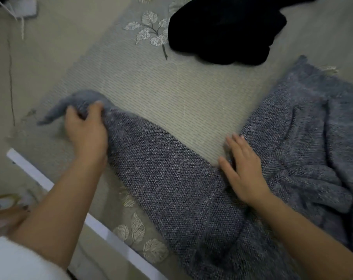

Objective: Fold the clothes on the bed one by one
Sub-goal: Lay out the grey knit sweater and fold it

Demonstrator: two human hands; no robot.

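Note:
A grey knitted sweater [282, 138] lies spread on the bed, its body at the right and one long sleeve [163, 170] stretched toward the left. My left hand [85, 128] grips the sleeve near its cuff end, fingers curled into the knit. My right hand [242, 168] presses flat with straight fingers where the sleeve meets the body. A black garment [226, 31] lies bunched at the far side of the bed.
The bed cover [167, 87] is a pale ribbed mat with leaf prints. The white bed edge [40, 178] runs diagonally at the lower left, with floor and a foot in a sandal [5, 211] beyond it.

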